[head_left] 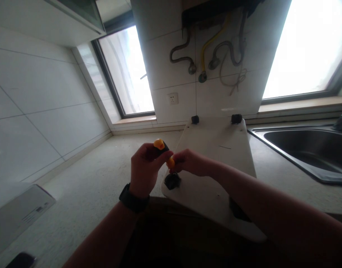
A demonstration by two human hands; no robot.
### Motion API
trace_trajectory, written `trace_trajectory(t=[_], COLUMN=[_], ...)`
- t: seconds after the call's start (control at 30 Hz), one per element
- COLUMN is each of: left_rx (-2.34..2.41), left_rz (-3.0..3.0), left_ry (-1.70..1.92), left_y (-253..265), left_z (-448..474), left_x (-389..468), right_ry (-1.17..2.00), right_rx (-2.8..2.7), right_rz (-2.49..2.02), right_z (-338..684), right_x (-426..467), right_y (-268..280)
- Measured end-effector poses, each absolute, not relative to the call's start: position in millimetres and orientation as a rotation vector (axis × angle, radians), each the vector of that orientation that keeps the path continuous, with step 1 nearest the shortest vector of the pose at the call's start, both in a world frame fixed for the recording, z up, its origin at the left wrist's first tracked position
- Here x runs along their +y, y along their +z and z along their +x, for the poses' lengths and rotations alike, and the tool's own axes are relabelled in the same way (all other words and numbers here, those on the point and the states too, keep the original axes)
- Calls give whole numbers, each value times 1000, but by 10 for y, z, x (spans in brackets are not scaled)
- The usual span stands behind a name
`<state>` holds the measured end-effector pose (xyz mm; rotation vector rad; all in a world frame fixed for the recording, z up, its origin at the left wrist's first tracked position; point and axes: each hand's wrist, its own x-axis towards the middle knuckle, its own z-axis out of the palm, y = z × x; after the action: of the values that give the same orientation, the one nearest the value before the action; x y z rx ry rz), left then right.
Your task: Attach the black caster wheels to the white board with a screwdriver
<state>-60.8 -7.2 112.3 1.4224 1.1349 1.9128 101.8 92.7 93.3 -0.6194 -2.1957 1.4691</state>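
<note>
My left hand [145, 169], a dark watch on its wrist, is closed around the black-and-orange handle of a screwdriver [159, 144]. The screwdriver slants down toward a black foot [172, 181] at the near left corner of a white panel [215, 149]. My right hand [192, 162] is closed too, its fingertips pinching the screwdriver's lower end just above that foot. Fingers hide the tip, and whether a screw is there I cannot tell. The panel lies flat on the counter, with further black feet [236, 118] at its other corners.
A steel sink [307, 149] is set into the counter [104, 175] to the right. At the left lies a pale box [22, 216], with a dark object [21, 260] below it. Hoses [203, 56] and a socket [172, 98] are on the wall behind, between two windows.
</note>
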Motion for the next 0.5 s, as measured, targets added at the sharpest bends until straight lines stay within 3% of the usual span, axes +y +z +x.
trace_trajectory(t=[0.5], left_rx=[908], left_rz=[1751], left_ry=[1536], left_y=[1183], left_z=[-928], left_x=[-21], right_ry=[1486], right_rx=[-2127], right_rz=[-647], right_z=[963], right_x=[1011], right_y=[849])
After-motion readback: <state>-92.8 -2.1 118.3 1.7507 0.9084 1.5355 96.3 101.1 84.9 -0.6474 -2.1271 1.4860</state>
